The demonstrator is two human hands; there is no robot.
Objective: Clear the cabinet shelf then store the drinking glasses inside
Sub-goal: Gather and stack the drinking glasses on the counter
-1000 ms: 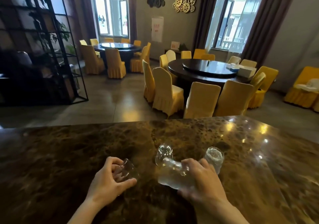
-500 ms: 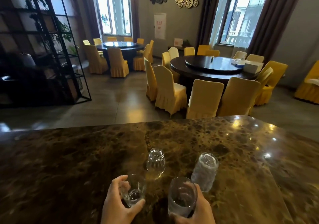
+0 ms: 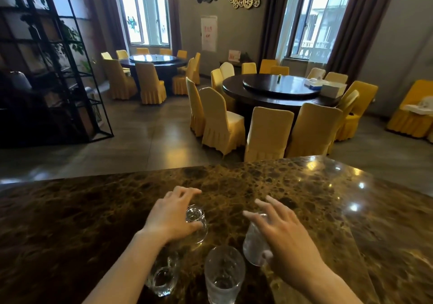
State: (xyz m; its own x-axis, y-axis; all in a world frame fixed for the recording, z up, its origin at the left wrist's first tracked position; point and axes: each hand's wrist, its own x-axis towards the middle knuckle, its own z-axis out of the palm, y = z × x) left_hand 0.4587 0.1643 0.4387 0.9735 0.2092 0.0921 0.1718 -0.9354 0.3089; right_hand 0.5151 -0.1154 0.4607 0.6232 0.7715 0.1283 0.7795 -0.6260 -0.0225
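Note:
Four clear drinking glasses stand on the brown marble counter (image 3: 304, 186). A small rounded glass (image 3: 196, 225) sits in the crook of my left hand (image 3: 169, 214), whose thumb lies against it while the fingers spread past it. My right hand (image 3: 281, 231) hovers with fingers apart over a tall frosted glass (image 3: 254, 245) and partly covers it. Closer to me, a small glass (image 3: 161, 278) stands under my left forearm and a tall glass (image 3: 223, 273) stands free between my arms. No cabinet is in view.
Beyond the counter's far edge lies a dining room with round dark tables (image 3: 276, 88) and yellow-covered chairs (image 3: 267, 132). A black metal shelf rack (image 3: 58, 69) stands at the left. The counter's right part shines with light reflections.
Both hands let go of the two glasses they held, which now stand near me. The hands have moved forward over the two farther glasses.

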